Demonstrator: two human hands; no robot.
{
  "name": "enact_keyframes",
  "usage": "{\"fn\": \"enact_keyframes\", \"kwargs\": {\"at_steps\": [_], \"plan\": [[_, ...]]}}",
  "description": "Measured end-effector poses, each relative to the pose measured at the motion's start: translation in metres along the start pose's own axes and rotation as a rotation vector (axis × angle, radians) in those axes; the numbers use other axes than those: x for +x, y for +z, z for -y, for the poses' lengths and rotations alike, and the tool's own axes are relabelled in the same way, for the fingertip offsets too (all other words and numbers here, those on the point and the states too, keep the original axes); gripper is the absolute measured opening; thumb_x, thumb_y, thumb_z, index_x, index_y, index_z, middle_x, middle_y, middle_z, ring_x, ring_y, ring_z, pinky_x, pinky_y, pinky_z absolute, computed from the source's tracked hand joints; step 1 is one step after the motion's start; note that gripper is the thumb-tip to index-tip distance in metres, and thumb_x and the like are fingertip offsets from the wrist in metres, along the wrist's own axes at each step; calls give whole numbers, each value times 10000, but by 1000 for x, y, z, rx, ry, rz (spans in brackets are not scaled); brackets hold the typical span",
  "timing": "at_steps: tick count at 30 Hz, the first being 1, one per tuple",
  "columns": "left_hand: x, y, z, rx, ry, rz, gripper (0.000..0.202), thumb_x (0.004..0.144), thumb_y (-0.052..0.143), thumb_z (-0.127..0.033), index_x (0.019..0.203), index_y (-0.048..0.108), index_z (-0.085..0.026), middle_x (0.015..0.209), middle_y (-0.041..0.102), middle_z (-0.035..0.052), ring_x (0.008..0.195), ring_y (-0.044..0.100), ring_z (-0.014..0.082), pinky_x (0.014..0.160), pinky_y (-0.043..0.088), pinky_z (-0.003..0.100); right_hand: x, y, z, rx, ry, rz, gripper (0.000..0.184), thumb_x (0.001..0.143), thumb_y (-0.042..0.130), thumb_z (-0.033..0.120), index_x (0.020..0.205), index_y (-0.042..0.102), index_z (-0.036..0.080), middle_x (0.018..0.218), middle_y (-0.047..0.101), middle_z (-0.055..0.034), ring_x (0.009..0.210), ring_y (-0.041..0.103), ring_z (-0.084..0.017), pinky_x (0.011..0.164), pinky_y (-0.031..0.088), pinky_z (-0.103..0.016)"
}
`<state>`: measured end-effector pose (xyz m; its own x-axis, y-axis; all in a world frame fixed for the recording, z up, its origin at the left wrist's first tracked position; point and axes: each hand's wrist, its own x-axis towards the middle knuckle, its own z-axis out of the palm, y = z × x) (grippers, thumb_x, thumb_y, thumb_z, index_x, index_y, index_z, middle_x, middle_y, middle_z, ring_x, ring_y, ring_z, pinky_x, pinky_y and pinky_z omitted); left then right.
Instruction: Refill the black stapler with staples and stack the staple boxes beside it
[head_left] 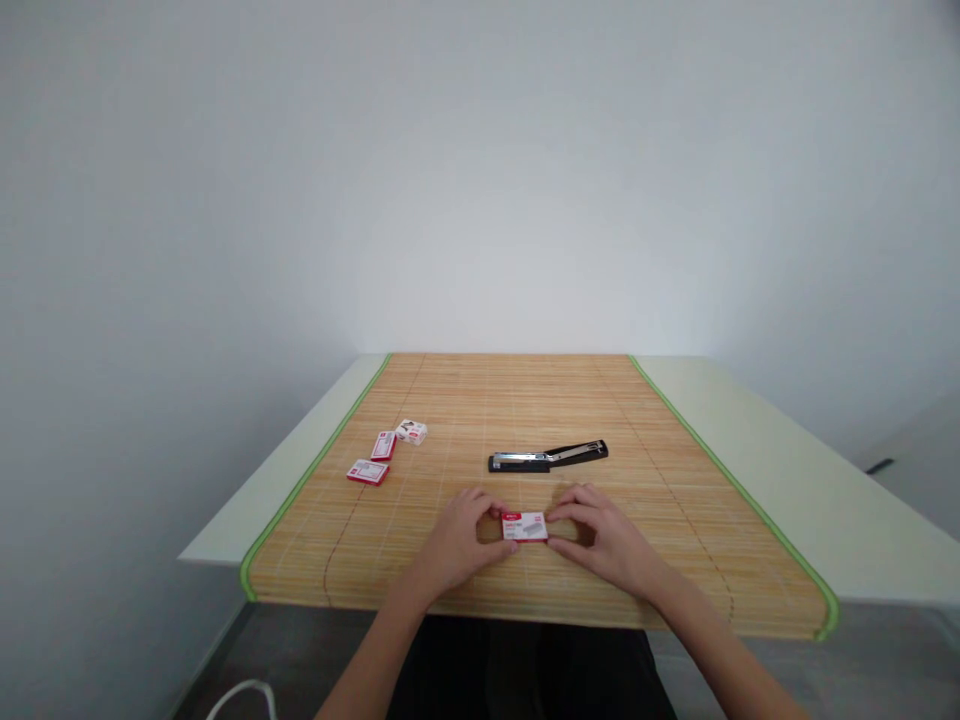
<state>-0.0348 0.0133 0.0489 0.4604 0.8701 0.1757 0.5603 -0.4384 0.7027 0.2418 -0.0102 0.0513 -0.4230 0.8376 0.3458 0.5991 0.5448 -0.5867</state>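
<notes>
A small red and white staples box lies flat near the front of the bamboo mat, with a picture of staples on its top. My left hand pinches its left end between thumb and fingers. At the right end, the thumb and fingers of my right hand close on it too. Just beyond the box, a black stapler lies opened out flat, its metal magazine showing.
To the left lie two red and white boxes and a whiter small box. The bamboo mat with green edging covers the middle of a white table. A wall stands behind. A white cable hangs at lower left.
</notes>
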Motion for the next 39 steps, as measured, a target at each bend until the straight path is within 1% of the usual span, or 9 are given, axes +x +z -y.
{"fn": "enact_keyframes", "kwargs": {"at_steps": [6, 10, 13, 15, 19, 23, 27, 34, 39], "plan": [[4, 2, 2, 24, 15, -14, 381, 741, 846, -446, 1054, 721, -267, 1058, 667, 32, 1011, 603, 250, 863, 437, 340, 0, 6, -14, 10, 8, 1, 186, 887, 742, 420, 1043, 788, 329, 1035, 651, -50, 1000, 615, -243, 878, 521, -403], [9, 4, 3, 33, 25, -10, 405, 729, 854, -456, 1075, 735, -285, 1077, 670, 33, 1036, 604, 260, 894, 439, 355, 0, 5, -16, 8, 7, 14, 171, 899, 730, 422, 1036, 797, 347, 1006, 640, -46, 977, 611, -238, 860, 520, -400], [12, 4, 1, 37, 34, -13, 399, 738, 846, -463, 1085, 740, -297, 1095, 673, 33, 1054, 603, 264, 915, 438, 365, -1, 4, -16, 19, 19, -5, 159, 894, 731, 425, 1002, 790, 324, 1017, 650, -53, 994, 612, -250, 881, 518, -414], [12, 4, 0, 38, 37, -12, 393, 747, 837, -471, 1089, 741, -302, 1095, 675, 34, 1059, 602, 267, 931, 437, 373, -1, 3, -15, 28, 49, -42, 195, 865, 756, 439, 1001, 762, 298, 1035, 664, -58, 1012, 613, -265, 900, 515, -432], [12, 3, 2, 27, 37, -5, 409, 742, 840, -488, 1098, 743, -310, 1095, 669, 34, 1055, 603, 266, 943, 441, 378, 1, 3, -15, 9, 71, -44, 402, 800, 817, 454, 1153, 699, 302, 1158, 669, -60, 1105, 598, -289, 973, 489, -459], [9, 1, 7, -6, 39, -3, 428, 730, 857, -477, 1104, 741, -306, 1117, 656, 34, 1062, 605, 254, 940, 450, 365, 3, 3, -16, 9, 48, 3, 322, 815, 807, 444, 1105, 736, 323, 1181, 662, -56, 1137, 594, -286, 995, 483, -446], [8, -1, 11, -30, 49, 0, 386, 742, 854, -468, 1072, 745, -299, 1102, 650, 26, 1049, 609, 238, 927, 459, 345, 4, 4, -18, 19, 45, 7, 324, 818, 803, 435, 1119, 743, 329, 1183, 653, -60, 1124, 598, -285, 975, 497, -445], [1, -18, 24, 1, -13, 5, 350, 760, 831, -479, 1048, 753, -297, 1101, 667, 25, 1029, 619, 240, 915, 466, 341, 1, 1, -21, 49, 62, -1, 311, 812, 805, 414, 1104, 747, 323, 1185, 651, -60, 1122, 602, -283, 981, 506, -447], [-4, -26, 29, 49, -11, -11, 347, 753, 834, -488, 1035, 754, -304, 1074, 678, 15, 1028, 622, 241, 933, 454, 347, 0, -2, -20, 58, 73, 1, 286, 825, 790, 386, 1099, 740, 320, 1205, 649, -60, 1142, 599, -282, 999, 499, -452]]}}
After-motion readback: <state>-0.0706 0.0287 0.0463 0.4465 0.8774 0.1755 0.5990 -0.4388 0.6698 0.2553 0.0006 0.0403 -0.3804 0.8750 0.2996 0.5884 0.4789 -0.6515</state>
